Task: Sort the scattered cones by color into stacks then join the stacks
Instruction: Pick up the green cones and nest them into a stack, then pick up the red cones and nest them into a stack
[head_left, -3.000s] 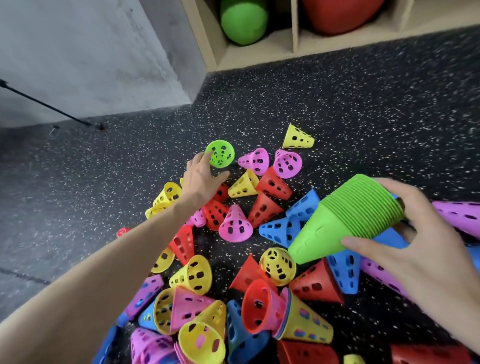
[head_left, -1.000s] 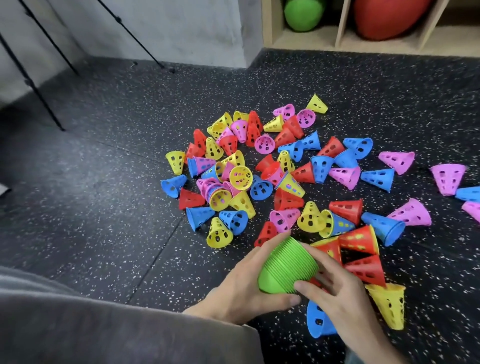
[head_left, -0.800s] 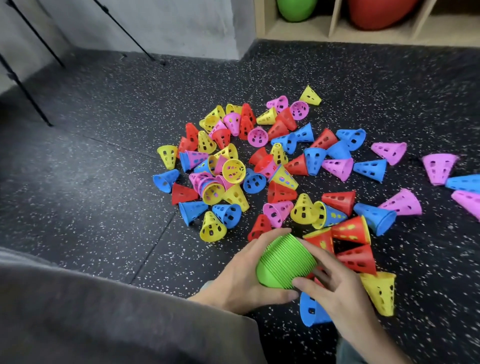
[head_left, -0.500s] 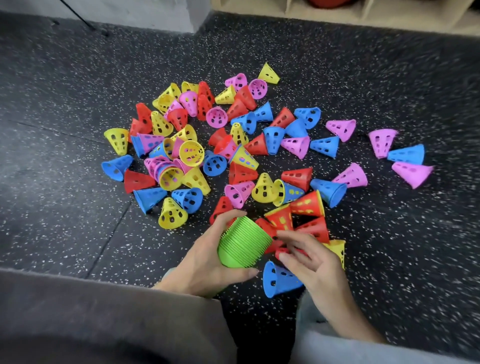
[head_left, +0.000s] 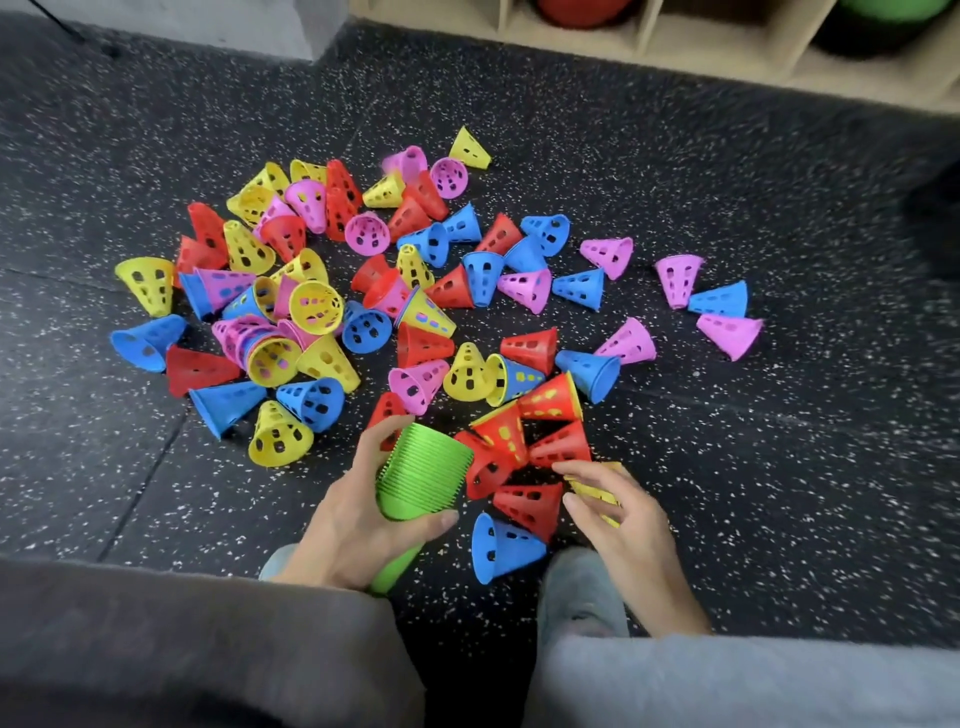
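Observation:
My left hand (head_left: 358, 514) grips a stack of green cones (head_left: 423, 470) near the lower middle, wide rims pointing away from me. My right hand (head_left: 618, 512) hovers just right of it with fingers spread and relaxed, above a yellow cone (head_left: 597, 491) and beside a red cone (head_left: 530, 504). A blue cone (head_left: 501, 545) lies between my hands. Several red, yellow, blue and pink perforated cones (head_left: 415, 312) are scattered over the floor beyond.
The floor (head_left: 779, 467) is dark speckled rubber. A wooden shelf unit (head_left: 649, 52) runs along the top right, with a red ball and a green ball in its cubbies. A grey wall corner (head_left: 291, 26) sits at top left. My knees fill the bottom edge.
My right hand has come off the green stack and moved right over the red and yellow cones. My left hand keeps holding the stack alone. The view has shifted slightly.

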